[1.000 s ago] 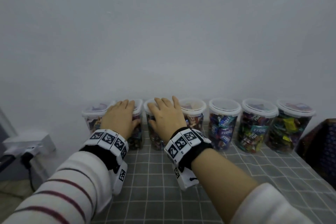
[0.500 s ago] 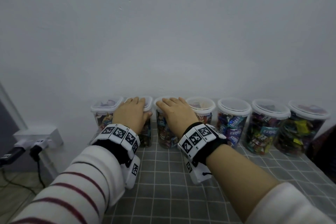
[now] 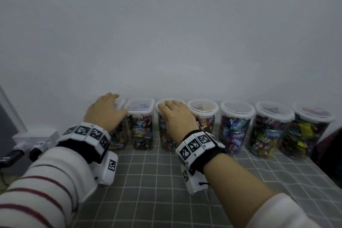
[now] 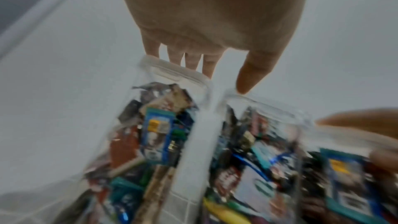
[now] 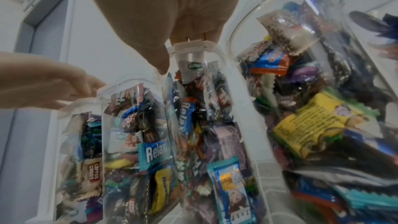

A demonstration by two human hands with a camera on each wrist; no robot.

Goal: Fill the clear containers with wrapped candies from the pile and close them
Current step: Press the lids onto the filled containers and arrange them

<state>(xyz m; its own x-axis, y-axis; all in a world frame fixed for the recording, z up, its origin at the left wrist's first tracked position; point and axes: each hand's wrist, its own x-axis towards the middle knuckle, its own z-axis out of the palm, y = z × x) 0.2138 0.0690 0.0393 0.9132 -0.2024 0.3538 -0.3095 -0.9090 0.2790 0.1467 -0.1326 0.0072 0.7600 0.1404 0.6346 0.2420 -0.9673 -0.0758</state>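
Seven lidded clear containers of wrapped candies line the far edge of the checked surface. The left hand lies flat on the leftmost lid, fingers straight; the right hand rests flat on the third.

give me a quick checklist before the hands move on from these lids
1. Left hand flat on the leftmost container's lid: ok.
2. Right hand flat on the third container's lid: ok.
3. Second container lidded: ok.
4. Four containers to the right, such as the far right container, lidded and filled: ok.
5. Lids under the hands fully snapped: cannot tell.
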